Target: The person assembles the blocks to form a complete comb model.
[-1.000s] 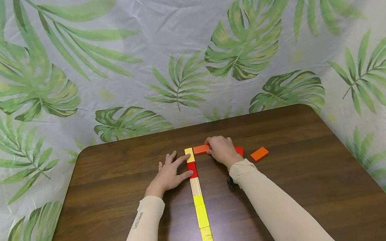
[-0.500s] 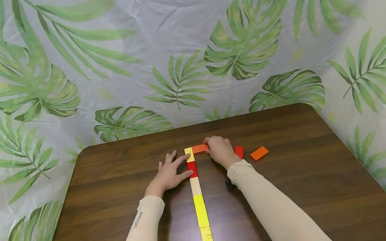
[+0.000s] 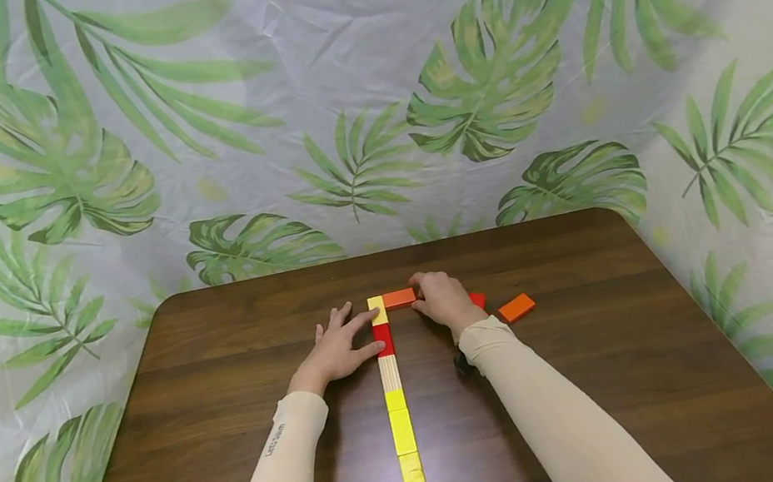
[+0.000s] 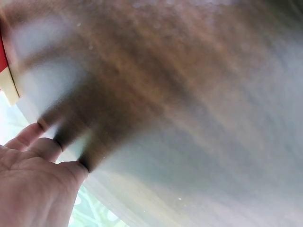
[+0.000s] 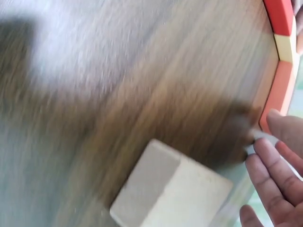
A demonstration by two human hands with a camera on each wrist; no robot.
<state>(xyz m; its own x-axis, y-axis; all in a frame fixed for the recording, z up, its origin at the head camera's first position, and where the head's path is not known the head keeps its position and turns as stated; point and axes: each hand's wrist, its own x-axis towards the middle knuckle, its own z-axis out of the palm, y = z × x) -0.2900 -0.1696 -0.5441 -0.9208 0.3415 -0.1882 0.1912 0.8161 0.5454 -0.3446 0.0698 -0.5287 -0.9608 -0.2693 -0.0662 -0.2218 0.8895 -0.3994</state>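
Note:
A line of flat blocks runs up the table in the head view: yellow blocks nearest, then a striped wooden block, a red block and a pale yellow block. Left hand lies beside the far end, index finger on the pale yellow block and thumb on the red one, other fingers spread. An orange block sits sideways against the pale yellow block's right side. Right hand is at the orange block's right end, thumb tip by that end in the right wrist view, fingers loosely extended.
Another red block shows partly behind the right wrist. Farther right lies a second orange block. A pale block appears close up in the right wrist view. Behind the dark wooden table hangs a leaf-patterned sheet.
The orange block has slid left against the pale yellow block, and the right hand has since eased slightly right, off its end. The left hand has stayed in place.

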